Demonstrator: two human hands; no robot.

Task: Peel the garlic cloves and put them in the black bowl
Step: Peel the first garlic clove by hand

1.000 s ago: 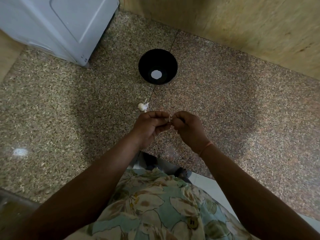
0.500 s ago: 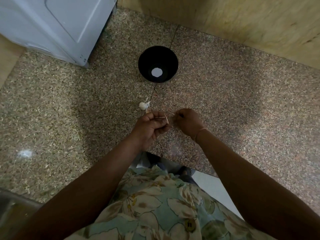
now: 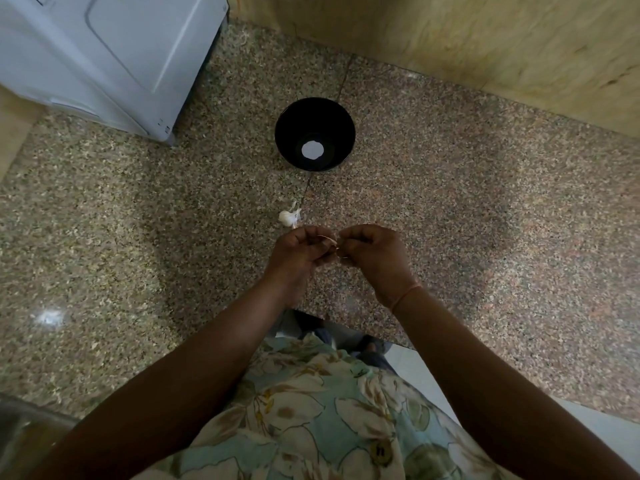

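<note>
**Peeling a clove over the counter, in front of the bowl**

Both hands are held together above the counter (image 3: 485,220), close to its near edge. The left hand (image 3: 299,252) has its fingers curled around a clove (image 3: 330,242), and the right hand (image 3: 375,254) pinches the dry skin of it. Most likely one hand fixes the clove so that the other can tear the skin away. The clove itself is mostly hidden; only a pale flake shows between the fingertips.

The rest of the garlic (image 3: 289,216) lies just beyond the left hand, easy to reach. The bowl (image 3: 294,119) stands further, toward the far edge, in a straight line from the hands. A white round spot is on its bottom, maybe a reflection; no clove is visible inside.

The counter is speckled stone with one joint line. A white appliance (image 3: 104,57) fills its far left corner, and a wooden wall (image 3: 450,39) runs along the far edge.
</note>
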